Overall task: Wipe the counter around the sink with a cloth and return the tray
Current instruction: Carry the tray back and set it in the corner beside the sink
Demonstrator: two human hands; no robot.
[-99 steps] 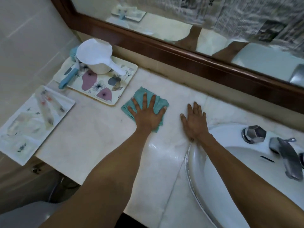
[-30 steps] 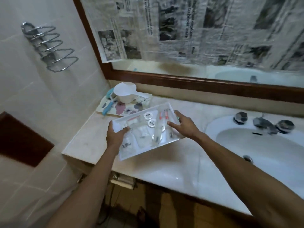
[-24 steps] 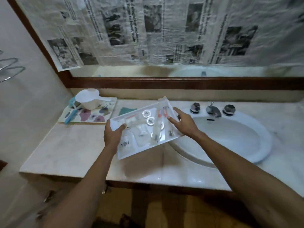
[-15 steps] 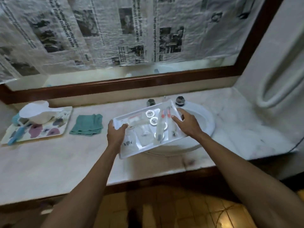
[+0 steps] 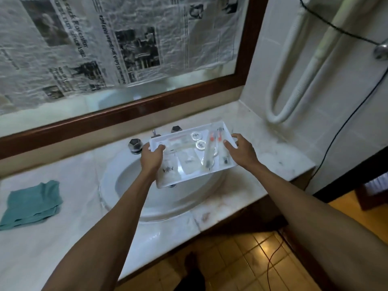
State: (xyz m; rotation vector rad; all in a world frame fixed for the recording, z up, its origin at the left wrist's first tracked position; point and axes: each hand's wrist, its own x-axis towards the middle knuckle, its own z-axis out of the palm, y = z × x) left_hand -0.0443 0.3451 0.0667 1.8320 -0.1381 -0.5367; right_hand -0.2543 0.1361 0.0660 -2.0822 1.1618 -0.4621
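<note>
Nearest, the teal cloth (image 5: 31,203) lies crumpled on the counter (image 5: 52,244) left of the sink (image 5: 163,198), in neither hand, so the wiping looks done or paused. Over the basin, the left hand (image 5: 152,157) grips the near-left rim of the white tray (image 5: 184,182), thumb curled over it, and the right hand (image 5: 239,151) pinches the right rim. The tray hangs in the air between them and appears tilted, its near side lower. That tilt is the main hazard: the loose tubes (image 5: 210,150) and small round pots (image 5: 200,144) inside could slide to the low side and tip out into the sink. Farther on, the bare counter right of the basin seems the likely landing place. A hurried set-down there could clip the tap handles (image 5: 134,144) or leave the tray overhanging the counter's edge.
</note>
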